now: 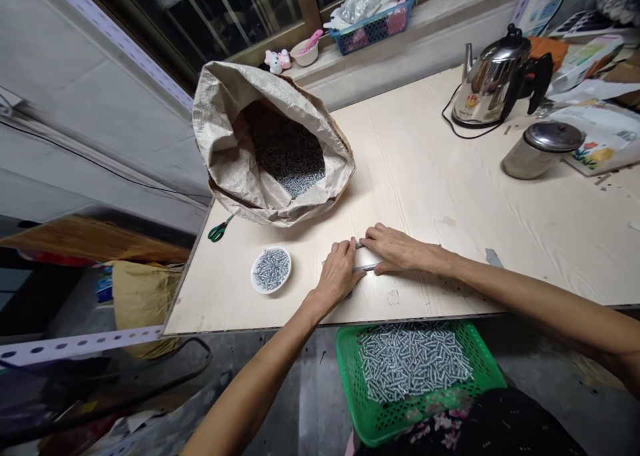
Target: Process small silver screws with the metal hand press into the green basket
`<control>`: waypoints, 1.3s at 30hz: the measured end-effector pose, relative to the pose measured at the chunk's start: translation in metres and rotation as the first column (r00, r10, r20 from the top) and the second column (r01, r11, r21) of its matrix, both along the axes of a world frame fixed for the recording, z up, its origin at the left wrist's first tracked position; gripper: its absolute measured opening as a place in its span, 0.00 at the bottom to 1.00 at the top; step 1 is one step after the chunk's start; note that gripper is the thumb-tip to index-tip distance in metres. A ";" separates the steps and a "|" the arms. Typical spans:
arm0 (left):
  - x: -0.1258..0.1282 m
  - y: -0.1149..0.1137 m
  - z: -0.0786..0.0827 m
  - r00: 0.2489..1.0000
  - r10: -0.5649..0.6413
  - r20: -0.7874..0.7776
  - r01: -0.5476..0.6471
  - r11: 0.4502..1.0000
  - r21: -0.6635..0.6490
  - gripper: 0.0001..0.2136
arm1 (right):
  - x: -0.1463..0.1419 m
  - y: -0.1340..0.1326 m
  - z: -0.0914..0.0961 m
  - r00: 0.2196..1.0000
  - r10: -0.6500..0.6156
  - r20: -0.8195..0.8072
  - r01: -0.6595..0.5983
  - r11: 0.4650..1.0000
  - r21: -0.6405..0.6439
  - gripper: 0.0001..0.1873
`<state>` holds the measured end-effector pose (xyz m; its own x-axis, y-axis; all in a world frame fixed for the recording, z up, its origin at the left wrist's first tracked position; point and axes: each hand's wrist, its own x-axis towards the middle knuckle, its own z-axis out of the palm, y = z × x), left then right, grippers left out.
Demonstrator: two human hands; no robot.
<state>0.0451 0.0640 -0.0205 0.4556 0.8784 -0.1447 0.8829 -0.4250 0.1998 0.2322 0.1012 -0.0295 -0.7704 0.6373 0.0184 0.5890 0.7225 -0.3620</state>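
Note:
On the table (400,176), near its front edge, lies a flat grey metal piece with two straight rails (367,267). My left hand (340,267) is closed over its left end, fingertips on the far rail and thumb by the near one. Its right end is gripped by my right hand (393,246), fingers bent and thumb at the near rail. Both hands cover much of the piece, so its full shape is hidden. To the left stands a small white bowl (256,284) full of metal screws (273,268).
Behind the bowl, an open woven sack (225,169) holds many screws. Green-handled scissors (218,231) lie at the left edge. Below the table's front edge is a green basket (357,409) of screws. A kettle (487,86) and a lidded jar (537,153) stand at the back right.

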 end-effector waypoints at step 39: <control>0.039 -0.069 -0.027 0.932 0.025 0.360 -0.071 0.991 0.114 0.16 | -0.024 0.057 -0.015 0.973 -0.223 -0.057 0.226 0.973 0.052 0.13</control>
